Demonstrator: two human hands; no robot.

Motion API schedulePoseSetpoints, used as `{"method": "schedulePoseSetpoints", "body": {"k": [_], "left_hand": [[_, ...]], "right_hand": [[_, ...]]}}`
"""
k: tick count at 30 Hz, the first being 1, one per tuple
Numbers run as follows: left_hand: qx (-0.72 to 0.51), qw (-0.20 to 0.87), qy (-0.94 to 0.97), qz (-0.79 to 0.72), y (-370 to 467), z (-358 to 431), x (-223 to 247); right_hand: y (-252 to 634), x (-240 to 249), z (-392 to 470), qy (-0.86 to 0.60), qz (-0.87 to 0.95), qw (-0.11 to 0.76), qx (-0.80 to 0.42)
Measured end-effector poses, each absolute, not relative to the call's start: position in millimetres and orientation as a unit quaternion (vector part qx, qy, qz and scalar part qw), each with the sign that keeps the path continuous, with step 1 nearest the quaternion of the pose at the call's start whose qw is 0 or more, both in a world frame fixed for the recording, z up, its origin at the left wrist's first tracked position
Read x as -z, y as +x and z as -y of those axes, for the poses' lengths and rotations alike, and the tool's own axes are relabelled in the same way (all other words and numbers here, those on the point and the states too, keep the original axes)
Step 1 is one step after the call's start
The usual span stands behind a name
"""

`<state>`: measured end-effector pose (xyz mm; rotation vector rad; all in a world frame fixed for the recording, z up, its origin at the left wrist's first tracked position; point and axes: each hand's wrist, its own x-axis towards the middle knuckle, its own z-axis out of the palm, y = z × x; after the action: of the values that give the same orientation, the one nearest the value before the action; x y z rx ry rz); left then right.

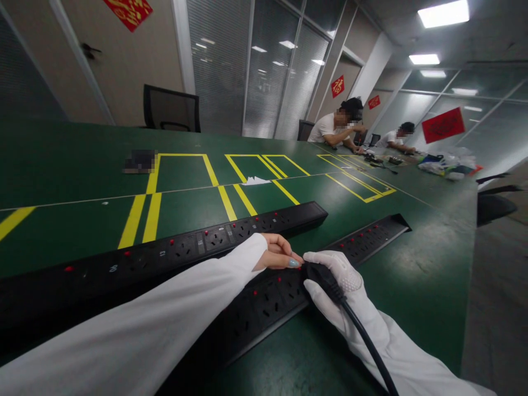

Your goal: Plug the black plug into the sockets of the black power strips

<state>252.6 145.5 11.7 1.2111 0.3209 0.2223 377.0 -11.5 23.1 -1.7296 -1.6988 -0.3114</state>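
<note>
Two long black power strips lie on the green table. My right hand (336,280), in a white glove, is closed around a black plug (319,275) at the sockets of the nearer strip (268,302); its black cable (365,335) runs down past the wrist. Whether the plug's pins are in a socket is hidden. My left hand (280,252), ungloved with a white sleeve, hovers over the same strip, its fingertips together beside the plug. What these fingers hold, if anything, cannot be made out. Behind the left forearm lies the farther strip (214,236).
Yellow tape (181,155) marks rectangles on the green table (429,264). White scraps (256,180) and a blurred dark item (140,161) lie farther back. Two people sit at the far right, near plastic bags (447,164). Chairs stand behind the table and at right.
</note>
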Motion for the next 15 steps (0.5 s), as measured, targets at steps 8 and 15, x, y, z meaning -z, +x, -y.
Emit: {"method": "schedulePoseSetpoints", "body": {"k": [8,15], "left_hand": [[-0.101,0.804,0.568,-0.144,252.3,-145.9,-13.4],[-0.097,0.817,0.552,-0.137,252.3,-146.6,-11.2]], "right_hand": [[376.6,-24.0,11.9,-0.668,0.653,0.335,0.121],[378.2,-23.3,12.3,-0.661,0.656,0.345,0.114]]}}
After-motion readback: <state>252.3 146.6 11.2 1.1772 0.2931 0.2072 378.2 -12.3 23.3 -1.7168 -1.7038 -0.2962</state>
